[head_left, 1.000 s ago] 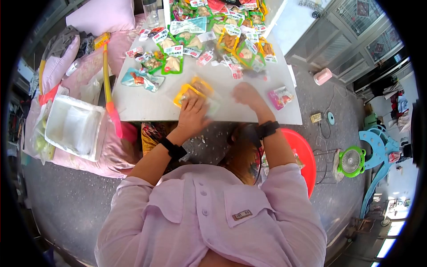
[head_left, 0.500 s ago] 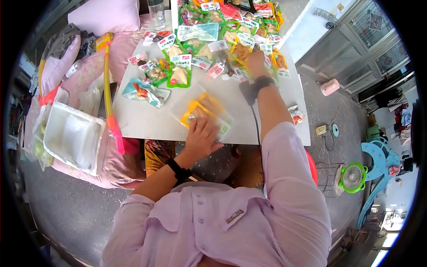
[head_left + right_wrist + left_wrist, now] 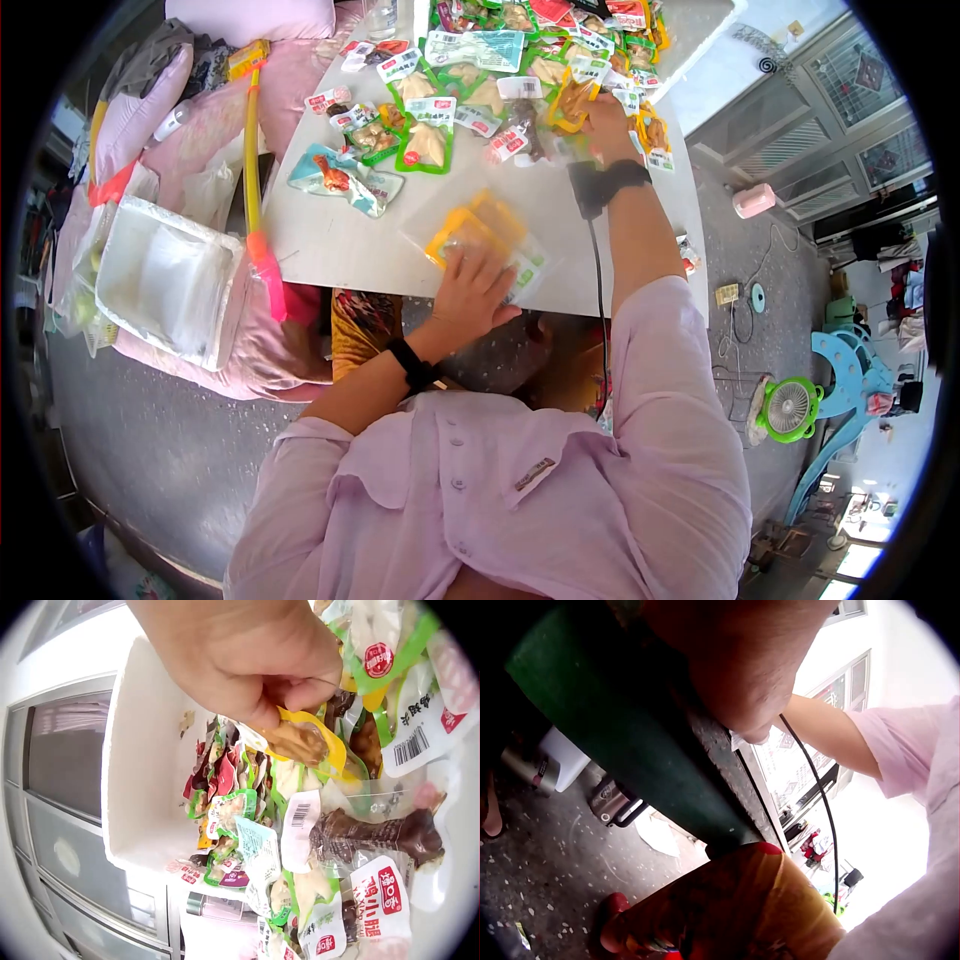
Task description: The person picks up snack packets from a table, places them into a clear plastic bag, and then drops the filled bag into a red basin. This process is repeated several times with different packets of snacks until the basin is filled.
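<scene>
My left hand [image 3: 477, 285] lies with extended fingers on yellow-edged food packets [image 3: 490, 222] in a clear plastic bag, near the table's front edge. Farther out, my right hand [image 3: 608, 130] reaches into the heap of snack packets. In the right wrist view its thumb and fingers pinch the corner of a yellow-edged packet [image 3: 304, 742] of brown food. Just beside that lies a clear pack with a dark drumstick [image 3: 375, 836]. The left wrist view shows the underside of my left hand [image 3: 742, 667] over the table edge, its fingers hidden.
A white foam box [image 3: 142, 772] at the back holds many packets. Nearer on the table [image 3: 330, 235] lies a blue-white packet [image 3: 345, 180]. An empty foam box [image 3: 165, 285] sits on the bed at left, beside a yellow-handled tool [image 3: 252, 150]. A cable [image 3: 601, 300] trails from my right wrist.
My right hand has moved from the table's front area forward to the heap and now pinches a yellow-edged packet. My left hand stays on the bagged packets. The head view has shifted.
</scene>
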Demonstrator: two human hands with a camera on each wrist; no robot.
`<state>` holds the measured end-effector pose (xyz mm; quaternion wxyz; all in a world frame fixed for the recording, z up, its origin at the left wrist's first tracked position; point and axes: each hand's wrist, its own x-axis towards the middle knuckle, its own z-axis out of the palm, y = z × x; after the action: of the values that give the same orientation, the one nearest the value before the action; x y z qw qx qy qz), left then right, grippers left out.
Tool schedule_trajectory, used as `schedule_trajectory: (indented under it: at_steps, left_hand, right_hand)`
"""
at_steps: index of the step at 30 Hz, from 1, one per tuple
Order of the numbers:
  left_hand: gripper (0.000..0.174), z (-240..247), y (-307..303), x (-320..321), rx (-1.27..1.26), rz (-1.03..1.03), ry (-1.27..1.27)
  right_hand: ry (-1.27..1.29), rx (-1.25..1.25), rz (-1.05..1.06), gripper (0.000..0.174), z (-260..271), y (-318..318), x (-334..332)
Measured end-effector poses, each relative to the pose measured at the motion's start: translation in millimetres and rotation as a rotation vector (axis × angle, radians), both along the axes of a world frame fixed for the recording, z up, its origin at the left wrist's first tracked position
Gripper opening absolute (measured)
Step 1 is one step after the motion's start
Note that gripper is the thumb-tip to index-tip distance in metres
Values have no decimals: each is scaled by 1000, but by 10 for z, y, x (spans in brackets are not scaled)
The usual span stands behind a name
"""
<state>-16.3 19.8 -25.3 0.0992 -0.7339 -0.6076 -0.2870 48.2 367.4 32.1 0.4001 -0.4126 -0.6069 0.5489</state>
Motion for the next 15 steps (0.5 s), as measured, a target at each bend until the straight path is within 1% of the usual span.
schedule_trajectory:
  at_steps: [2,3,4,6,9,11,13,14,15]
  left_hand:
    - [49,-6,-8,1,1,-6,-2]
    - [49,13,-13,1,-17,3,5]
    - [49,43,-24,9,-35,9,11]
    - [48,73,-34,18,-65,8,5]
    - [45,101,-61,0,-82,-2,-55]
    - [42,153,-86,-9,-63,-8,-125]
    - [41,350,-153,-14,-22,-45,-223]
    - [40,411,-192,-5,-5,-65,-272]
    - [39,387,-223,19,-14,-67,-408]
  right_hand:
    - [24,29,-109,3,283,-378,45]
    - [-33,12,0,3,234,-310,140]
    - [-4,22,2,3,227,-396,194]
    - [57,43,6,4,300,-783,296]
    - [70,33,126,8,386,-1397,550]
    - [-19,209,187,9,367,-1766,745]
    - [-23,153,263,9,303,-2038,929]
    - [17,9,309,9,241,-2135,1010]
    - [57,-134,356,8,203,-2236,1081]
